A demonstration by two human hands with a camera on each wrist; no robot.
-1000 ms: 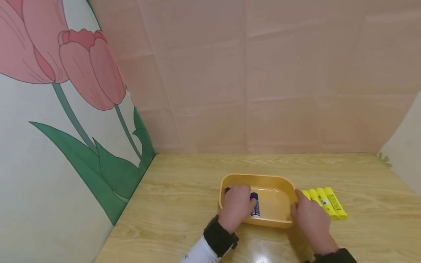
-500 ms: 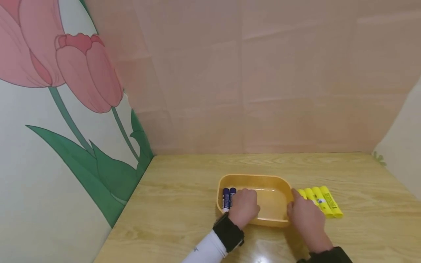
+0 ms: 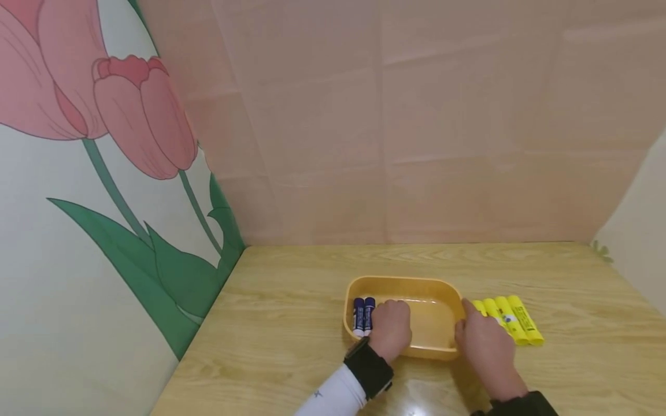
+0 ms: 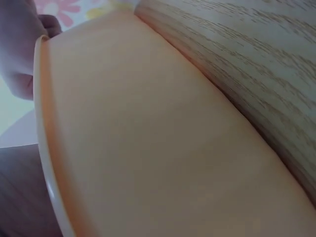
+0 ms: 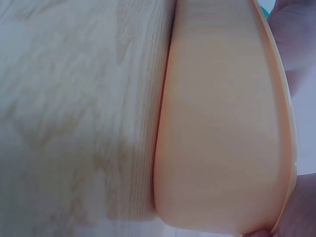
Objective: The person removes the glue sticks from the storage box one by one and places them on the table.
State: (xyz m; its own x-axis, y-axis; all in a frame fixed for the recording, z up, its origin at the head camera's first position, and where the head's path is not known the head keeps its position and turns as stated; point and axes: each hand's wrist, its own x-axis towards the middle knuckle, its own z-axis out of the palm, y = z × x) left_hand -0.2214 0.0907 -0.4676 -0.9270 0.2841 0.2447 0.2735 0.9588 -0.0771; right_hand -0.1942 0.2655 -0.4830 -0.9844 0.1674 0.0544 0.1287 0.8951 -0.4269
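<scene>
An orange-yellow tray point(image 3: 434, 323) stands on the wooden table. My right hand point(image 3: 486, 344) grips its right end, thumb and finger at the rim; part of that hand point(image 5: 302, 210) shows in the right wrist view. My left hand point(image 3: 392, 326) reaches over the near rim into the tray, knuckles up and fingers bent down. Its fingertips are hidden, and I cannot tell whether they hold something. Left of this hand, two dark blue tubes with white ends point(image 3: 359, 316), like glue sticks, lie side by side.
Several yellow tubes point(image 3: 515, 320) lie in a row on the wooden table point(image 3: 291, 323) beside the tray, partly behind my right hand. A pinkish sheet point(image 3: 322, 144) covers the back wall. A wall with painted tulips point(image 3: 130, 115) stands at the left.
My left hand has shifted right inside the tray, uncovering two blue tubes at its left. The blue tube seen right of this hand earlier is now hidden. The right hand stays on the tray.
</scene>
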